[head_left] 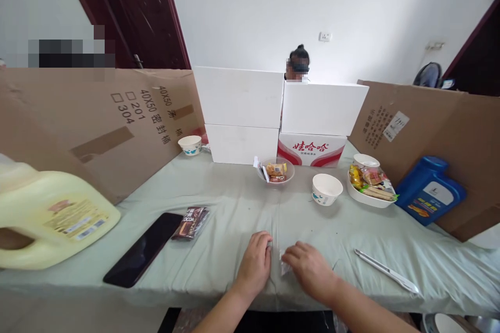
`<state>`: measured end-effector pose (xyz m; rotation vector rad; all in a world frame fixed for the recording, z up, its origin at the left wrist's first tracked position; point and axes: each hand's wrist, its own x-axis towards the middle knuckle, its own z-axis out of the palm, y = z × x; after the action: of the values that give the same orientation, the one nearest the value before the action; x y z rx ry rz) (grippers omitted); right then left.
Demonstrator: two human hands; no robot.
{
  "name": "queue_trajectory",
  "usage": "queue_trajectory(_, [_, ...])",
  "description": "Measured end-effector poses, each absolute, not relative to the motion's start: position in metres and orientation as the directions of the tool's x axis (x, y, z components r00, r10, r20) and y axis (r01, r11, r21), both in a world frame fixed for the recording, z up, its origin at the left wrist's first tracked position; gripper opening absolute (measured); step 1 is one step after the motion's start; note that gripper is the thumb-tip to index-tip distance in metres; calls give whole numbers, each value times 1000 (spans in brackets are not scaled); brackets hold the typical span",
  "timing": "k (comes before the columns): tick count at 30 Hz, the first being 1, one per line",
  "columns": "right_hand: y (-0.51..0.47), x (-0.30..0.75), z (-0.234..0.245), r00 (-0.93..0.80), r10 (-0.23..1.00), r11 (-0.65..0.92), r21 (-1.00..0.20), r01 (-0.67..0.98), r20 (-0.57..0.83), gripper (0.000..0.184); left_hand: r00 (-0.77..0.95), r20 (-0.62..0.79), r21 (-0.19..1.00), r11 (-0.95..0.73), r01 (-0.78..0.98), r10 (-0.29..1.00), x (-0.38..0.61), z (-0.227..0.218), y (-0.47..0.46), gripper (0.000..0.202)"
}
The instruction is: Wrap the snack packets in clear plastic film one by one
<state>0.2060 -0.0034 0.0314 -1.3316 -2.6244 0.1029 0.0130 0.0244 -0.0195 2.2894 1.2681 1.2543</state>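
Note:
Both my hands rest on the pale green tablecloth (234,203) near the front edge. My left hand (254,264) is curled, its fingertips pinched at a small clear wrapper (283,265) that lies between the hands. My right hand (310,269) is also curled, with its fingers closed on the wrapper's other side. What is inside the wrapper is too small to make out. A brown cocoa snack packet (191,222) and a black phone (144,248) lie to the left of my left hand.
A yellow jug (50,216) lies at the left, a blue jug (429,191) at the right. A glass bowl of snacks (276,170), a paper cup (326,189), a snack plate (371,184) and a metal utility knife (386,270) sit ahead. Cardboard and white boxes wall the table; a person sits behind them.

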Motion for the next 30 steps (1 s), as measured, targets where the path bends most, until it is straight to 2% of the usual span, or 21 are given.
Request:
queue_trajectory(2, [24,235,56,-430,880,458,-128,880,200,38,250,559,571,-586,575,790,12,-20,25,27])
queue_trajectory(3, [42,252,70,-277,935,306,-107,946,219,36,245,555,576,-580,576,795,12,-21,26,26])
queue_trajectory(5, [82,283,96,-111,964,137,-91,986,243,34,241,546,584,-571,577,803,12,-21,26,25])
queue_trajectory(8, [136,313,112,32,989,-21,-73,997,143,24,253,530,597,-568,566,809,12,-20,27,23])
queue_trajectory(10, [163,319,106,81,997,-80,-68,994,9,21,268,510,613,-564,553,817,12,-18,26,21])
queue_trajectory(14, [192,315,80,107,967,-128,-77,989,-233,36,291,456,644,-538,544,841,14,-9,23,18])
queue_trajectory(20, [198,317,72,52,936,-88,-89,992,-348,31,290,421,663,-510,547,859,18,1,19,18])
queue_trajectory(22, [196,318,80,31,946,-65,-97,993,-323,29,282,425,661,-508,552,860,18,0,19,18])
queue_trajectory(24, [189,317,90,8,971,-36,-112,993,-237,28,274,425,659,-502,560,863,19,-2,19,17])
queue_trajectory(27, [159,316,96,-9,1000,8,-127,992,-13,31,243,447,679,-504,534,861,20,-4,18,18])
queue_trajectory(30, [106,325,72,-60,978,91,-145,985,202,33,182,541,707,-562,429,821,12,2,14,19])
